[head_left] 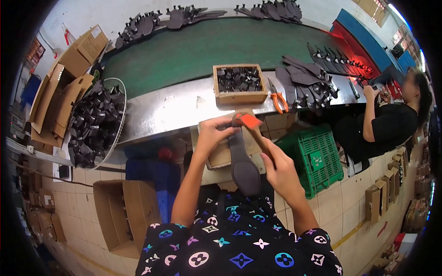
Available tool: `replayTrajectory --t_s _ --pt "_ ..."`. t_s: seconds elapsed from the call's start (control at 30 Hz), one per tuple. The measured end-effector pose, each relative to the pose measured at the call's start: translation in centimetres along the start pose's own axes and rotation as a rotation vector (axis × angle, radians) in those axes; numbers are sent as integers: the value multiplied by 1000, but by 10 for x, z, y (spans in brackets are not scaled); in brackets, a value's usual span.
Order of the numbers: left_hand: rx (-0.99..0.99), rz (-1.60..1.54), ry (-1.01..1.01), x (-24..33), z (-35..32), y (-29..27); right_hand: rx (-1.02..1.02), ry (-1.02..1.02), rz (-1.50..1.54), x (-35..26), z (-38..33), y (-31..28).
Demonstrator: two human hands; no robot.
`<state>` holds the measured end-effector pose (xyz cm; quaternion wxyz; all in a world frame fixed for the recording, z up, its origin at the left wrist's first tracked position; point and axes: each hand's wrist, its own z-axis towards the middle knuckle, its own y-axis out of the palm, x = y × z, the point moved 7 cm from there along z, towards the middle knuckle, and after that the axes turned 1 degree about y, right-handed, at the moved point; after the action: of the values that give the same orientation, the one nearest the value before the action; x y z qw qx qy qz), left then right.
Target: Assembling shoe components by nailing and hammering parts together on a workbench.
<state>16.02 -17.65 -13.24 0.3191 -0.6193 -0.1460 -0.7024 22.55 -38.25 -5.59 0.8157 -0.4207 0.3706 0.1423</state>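
Black shoe heels (95, 122) heap a wire basket (125, 103) left of the wooden box (241, 98). Before that box, the left hand (212, 134) appears closed on a grey insole (245, 171) (contact partly hidden); the right hand (282, 166) grips a hammer (251, 121). Likely hammering; the next blow needs steady support.

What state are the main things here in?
Orange-headed hammer: held by right hand
Long flat grey sole: held by left hand
Rectangular wooden box: open, filled with small black pieces
Orange-handled pliers: lying down, unheld
White wire basket: heaped with black parts
Brown cardboard floor carton: open
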Motion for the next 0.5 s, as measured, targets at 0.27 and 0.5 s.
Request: replayTrajectory --t_s 0.27,0.5 --pt "-40 253 64 -18 -3 -5 346 111 277 -41 -17 -62" --pt "-113 532 96 -20 -3 4 11 -70 -41 -10 1 -11"
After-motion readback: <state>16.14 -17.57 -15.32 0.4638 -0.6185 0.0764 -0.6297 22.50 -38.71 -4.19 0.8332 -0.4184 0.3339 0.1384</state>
